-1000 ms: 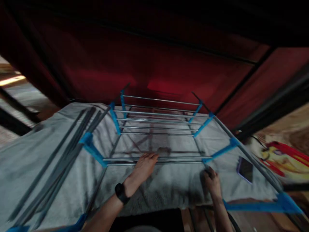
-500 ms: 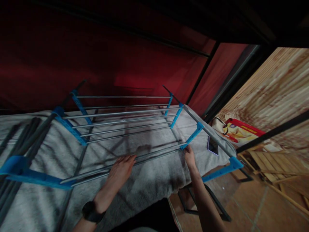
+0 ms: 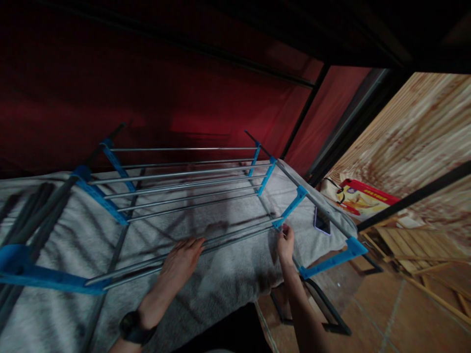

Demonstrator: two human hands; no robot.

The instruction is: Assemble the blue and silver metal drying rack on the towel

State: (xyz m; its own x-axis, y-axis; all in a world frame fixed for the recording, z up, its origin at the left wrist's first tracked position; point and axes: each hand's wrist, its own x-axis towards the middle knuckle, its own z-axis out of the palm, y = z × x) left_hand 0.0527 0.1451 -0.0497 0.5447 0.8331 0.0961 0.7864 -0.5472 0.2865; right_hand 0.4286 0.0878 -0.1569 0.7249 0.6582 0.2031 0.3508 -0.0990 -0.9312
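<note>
A shoe-rack-like frame of metal rods [image 3: 191, 185] and blue plastic brackets [image 3: 265, 177] lies on a grey blanket. My left hand [image 3: 181, 260], a dark watch on its wrist, lies over the front pair of rods [image 3: 239, 234], fingers stretched and close together; its thumb is hidden. My right hand [image 3: 286, 243] is beside the lower end of a right-hand bracket [image 3: 292, 206], where those rods end. Its fingers are curled into a pinch; anything between them is too small to make out. At the rods' left end sits another blue bracket [image 3: 55, 277].
Several loose dark tubes [image 3: 35, 215] lie at the left. A phone [image 3: 322, 221] rests on the grey blanket [image 3: 235, 279] to the right. Beyond are a red and yellow box [image 3: 368, 198], a folded wooden piece [image 3: 415, 247] and a dark metal post [image 3: 353, 132].
My right hand has drawn slightly back from the bracket's end, fingers more curled. My left hand stays on the rods. The whole view has shifted a little.
</note>
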